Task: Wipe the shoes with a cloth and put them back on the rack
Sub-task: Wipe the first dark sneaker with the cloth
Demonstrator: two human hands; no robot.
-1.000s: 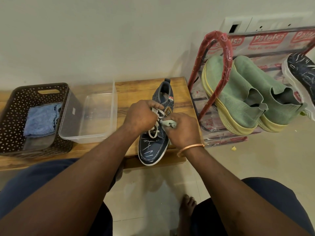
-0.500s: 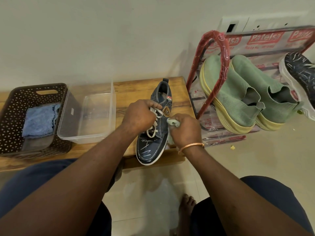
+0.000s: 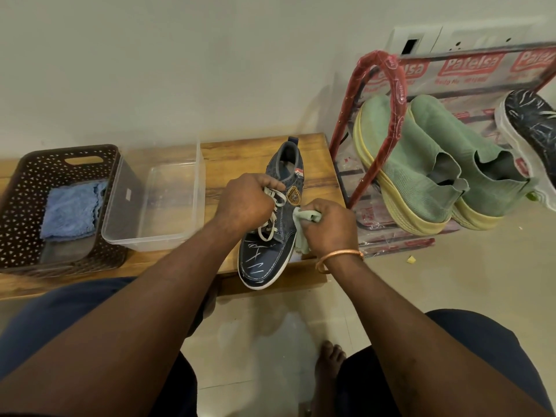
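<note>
Fingers (image 3: 319, 209) of the right hand (image 3: 329, 227) curl round a pale green cloth (image 3: 305, 216), the grip pinching it in a bunch against the right flank of a dark blue shoe (image 3: 264, 260), just below its badge. A tail of the cloth hangs down beside the sole. A copper bangle (image 3: 340, 254) sits on that wrist. The left hand (image 3: 245, 203) has its grip closed over the top of the shoe, fingers curled round the white laces (image 3: 272, 225) near the tongue.

The shoe lies on the wooden desk (image 3: 240, 152) near its right end, heel toward the wall, toe poking past the front edge toward the person. White scratch-like strokes mark the toe cap.

Further left on the desk stands a clear plastic container (image 3: 168, 194), and just beside it a brown perforated basket (image 3: 27, 188) with a folded blue towel (image 3: 70, 210) inside.

Just right of the desk stands the red-framed rack (image 3: 377, 64), wrapped in printed plastic. On its shelf 2 green slip-on shoes (image 3: 412, 170) with yellow soles lean side by side, and 1 dark patterned shoe (image 3: 535, 124) with a white sole sits further right, cut by the picture's edge. A bare foot (image 3: 329, 362) rests on the tiled floor (image 3: 451, 281) between the knees.
</note>
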